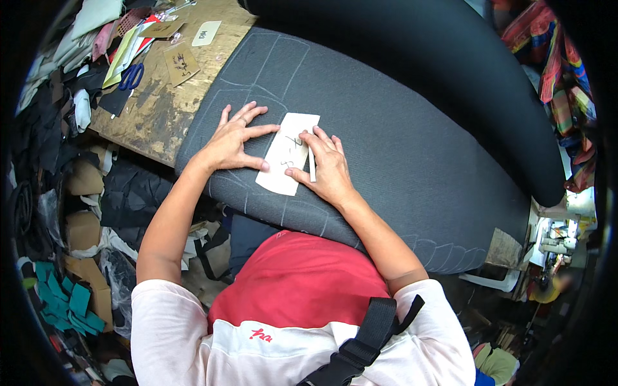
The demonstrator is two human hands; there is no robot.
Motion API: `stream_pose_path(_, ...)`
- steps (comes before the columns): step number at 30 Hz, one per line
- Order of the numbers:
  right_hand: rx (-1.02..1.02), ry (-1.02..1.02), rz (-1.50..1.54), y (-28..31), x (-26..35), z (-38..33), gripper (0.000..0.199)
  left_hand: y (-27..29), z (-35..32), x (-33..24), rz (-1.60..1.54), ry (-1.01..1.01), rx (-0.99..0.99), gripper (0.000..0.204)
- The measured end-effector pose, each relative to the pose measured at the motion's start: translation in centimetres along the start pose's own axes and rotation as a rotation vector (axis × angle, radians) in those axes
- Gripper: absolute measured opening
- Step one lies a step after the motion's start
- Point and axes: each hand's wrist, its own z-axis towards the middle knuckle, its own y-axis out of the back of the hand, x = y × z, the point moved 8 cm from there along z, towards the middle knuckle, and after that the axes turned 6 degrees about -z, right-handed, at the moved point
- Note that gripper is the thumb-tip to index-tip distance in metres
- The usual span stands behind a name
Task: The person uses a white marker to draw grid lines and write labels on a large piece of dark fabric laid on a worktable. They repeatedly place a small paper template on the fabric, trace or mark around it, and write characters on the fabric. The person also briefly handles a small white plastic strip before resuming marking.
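Note:
A cream card pattern piece [277, 168] with handwriting lies on dark grey cloth [412, 148] spread over the table. Its sides are slightly curved. My left hand [233, 140] has its fingers spread, with thumb and forefinger pressing at the card's left edge. At the card's right side is my right hand [328, 168], gripping a slim white marking stick [312, 166] that looks like chalk or a chalk pencil. The right thumb and forefinger also rest on the card. Pale outlines of similar shapes run along the cloth's left end and near edge.
A thick black fabric roll [450, 71] lies across the back and right. Far left on the worn wooden table [138, 125] are blue-handled scissors [131, 76], brown card pieces [182, 64] and papers. Fabric scraps and boxes [84, 229] crowd the floor at left.

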Motion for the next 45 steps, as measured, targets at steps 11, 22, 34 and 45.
stream_pose_path(11, -0.318, -0.048, 0.334, 3.8, -1.8, 4.5, 0.022, -0.4, 0.2, -0.4, 0.072, 0.029, 0.014, 0.084)
stream_pose_path(22, -0.151, -0.300, 0.272, 3.4, -4.4, 7.1, 0.021, -0.5, 0.4, -0.4, 0.031, 0.073, 0.055, 0.084)
stream_pose_path(34, -0.141, 0.050, -0.267, 2.9, 1.3, 3.2, 0.009, -1.0, 0.2, -0.2, 0.082, 0.063, 0.035, 0.076)
stream_pose_path(45, 0.029, 0.293, 0.288, 1.3, 8.8, -1.8, 0.013, -0.9, 0.3, -0.4, 0.077, 0.071, 0.048, 0.073)
